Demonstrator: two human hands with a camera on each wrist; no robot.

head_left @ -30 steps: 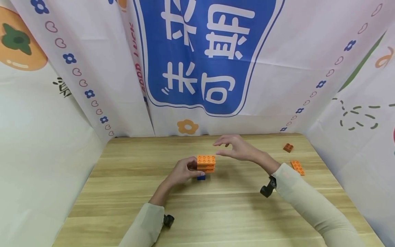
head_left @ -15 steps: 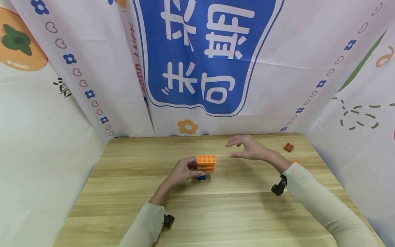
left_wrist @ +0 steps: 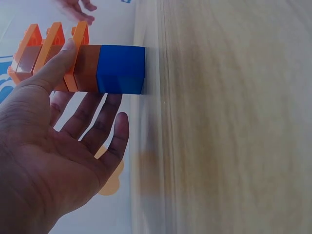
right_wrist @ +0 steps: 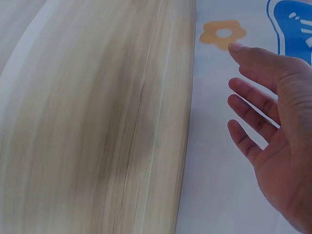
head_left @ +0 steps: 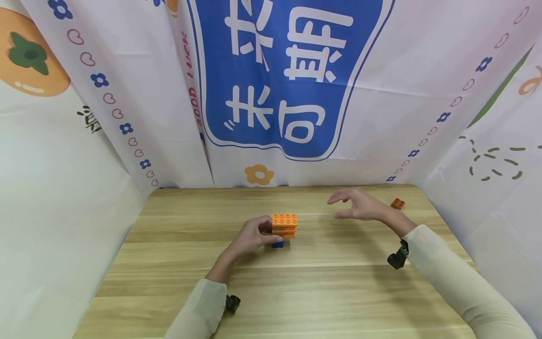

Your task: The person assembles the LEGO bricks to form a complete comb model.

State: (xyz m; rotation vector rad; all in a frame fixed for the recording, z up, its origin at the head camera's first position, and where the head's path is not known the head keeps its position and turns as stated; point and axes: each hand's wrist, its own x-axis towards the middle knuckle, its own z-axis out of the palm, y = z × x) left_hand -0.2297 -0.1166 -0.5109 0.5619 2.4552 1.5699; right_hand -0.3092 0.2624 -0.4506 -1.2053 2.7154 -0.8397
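A small tower of toy building bricks (head_left: 284,226) stands upright on the wooden table near its middle. In the left wrist view, a blue block (left_wrist: 121,69) forms its base, with brown bricks (left_wrist: 87,68) and wider orange bricks (left_wrist: 50,41) alternating above. My left hand (head_left: 251,237) grips the tower from the left, thumb on the near side and fingers behind. To the right, my right hand (head_left: 360,205) hovers over the table with thumb and fingers spread and holding nothing. In the right wrist view, the right hand (right_wrist: 278,112) touches no object.
One loose brown brick (head_left: 397,203) lies at the back right of the table (head_left: 296,301), just beyond the right wrist. The right forearm covers the spot where an orange brick lay. Printed cloth (head_left: 368,127) walls the back and both sides.
My right hand has drawn away from the tower to the right, fingers still spread. Its sleeve now hides the loose orange brick. The left hand and the tower have stayed in place.
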